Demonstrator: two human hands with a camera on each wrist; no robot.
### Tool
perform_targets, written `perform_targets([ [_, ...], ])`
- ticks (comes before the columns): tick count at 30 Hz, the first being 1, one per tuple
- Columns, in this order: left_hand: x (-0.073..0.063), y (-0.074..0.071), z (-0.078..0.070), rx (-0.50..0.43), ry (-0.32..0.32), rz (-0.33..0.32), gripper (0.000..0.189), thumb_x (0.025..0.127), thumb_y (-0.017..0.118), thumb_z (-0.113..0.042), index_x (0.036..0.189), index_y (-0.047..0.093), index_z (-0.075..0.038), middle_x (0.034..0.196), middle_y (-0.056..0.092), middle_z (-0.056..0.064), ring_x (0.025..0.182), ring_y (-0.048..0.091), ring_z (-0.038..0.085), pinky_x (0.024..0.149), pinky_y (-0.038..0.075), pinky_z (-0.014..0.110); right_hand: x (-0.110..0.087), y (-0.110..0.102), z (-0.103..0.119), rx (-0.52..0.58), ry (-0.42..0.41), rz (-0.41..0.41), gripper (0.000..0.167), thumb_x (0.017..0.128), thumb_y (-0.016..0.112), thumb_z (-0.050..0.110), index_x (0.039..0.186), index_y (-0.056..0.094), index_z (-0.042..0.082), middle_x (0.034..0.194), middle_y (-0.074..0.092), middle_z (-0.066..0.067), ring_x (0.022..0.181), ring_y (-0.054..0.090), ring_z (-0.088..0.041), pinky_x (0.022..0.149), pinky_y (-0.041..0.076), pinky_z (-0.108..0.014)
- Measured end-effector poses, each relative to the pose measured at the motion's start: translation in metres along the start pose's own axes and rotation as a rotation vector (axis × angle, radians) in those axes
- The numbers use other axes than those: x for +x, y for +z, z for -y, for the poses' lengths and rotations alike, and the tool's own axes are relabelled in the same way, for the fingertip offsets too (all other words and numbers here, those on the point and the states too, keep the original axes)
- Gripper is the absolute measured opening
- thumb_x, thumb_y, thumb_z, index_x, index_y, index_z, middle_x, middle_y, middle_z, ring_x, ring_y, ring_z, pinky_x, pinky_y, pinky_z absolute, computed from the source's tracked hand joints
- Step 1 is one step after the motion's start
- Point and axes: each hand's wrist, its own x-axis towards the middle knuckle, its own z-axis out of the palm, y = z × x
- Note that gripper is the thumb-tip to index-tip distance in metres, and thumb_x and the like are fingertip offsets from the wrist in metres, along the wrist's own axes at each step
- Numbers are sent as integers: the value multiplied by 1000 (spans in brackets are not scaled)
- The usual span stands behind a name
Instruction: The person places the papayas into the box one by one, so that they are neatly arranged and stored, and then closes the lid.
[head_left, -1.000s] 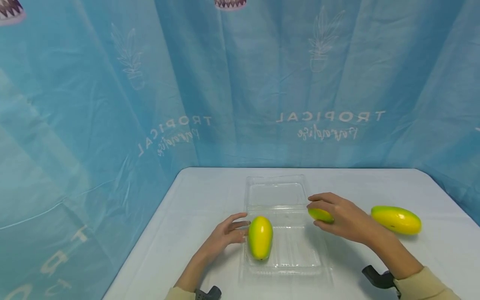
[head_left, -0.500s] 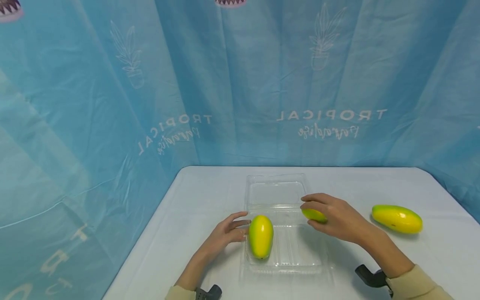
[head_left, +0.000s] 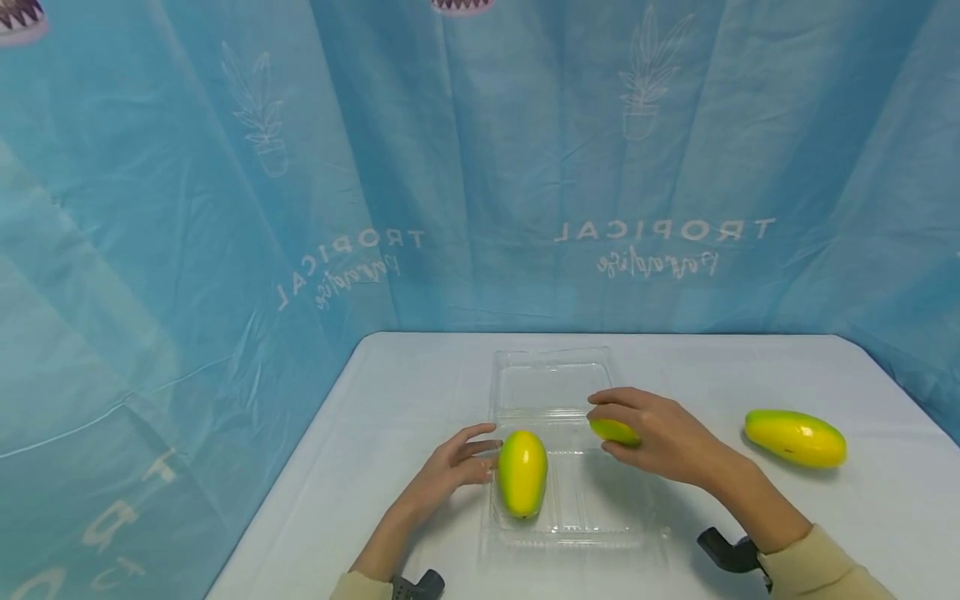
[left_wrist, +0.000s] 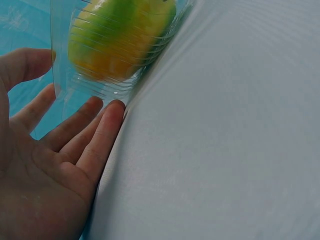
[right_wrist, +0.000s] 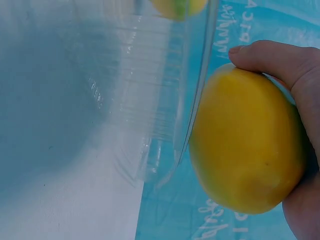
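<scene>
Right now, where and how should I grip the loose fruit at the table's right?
Probably the middle of the loose fruit, from above, pinching its long sides: it lies lengthwise on the table, and its rounded ends could slip.

The person wore beige sleeves (head_left: pixel 821 571), plain and lightly creased, ending around the wrists. A black, bent mount (head_left: pixel 723 550) jutted out beside the right cuff; a similar dark, rounded piece (head_left: pixel 429 585) sat by the left one. Both hands (head_left: pixel 450 471) were bare.
</scene>
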Motion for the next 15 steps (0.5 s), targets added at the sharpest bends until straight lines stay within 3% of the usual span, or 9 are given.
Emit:
perform_targets([
  [15,1,0,0,21,-13,-3,52,98,55,-24,147,37,-19,142,47,9,118,55,22,92,50,38,13,8,5,22,-109,-17,34,80,78,23,112,67,27,128,57,8,109,57,-13,84,53,-35],
])
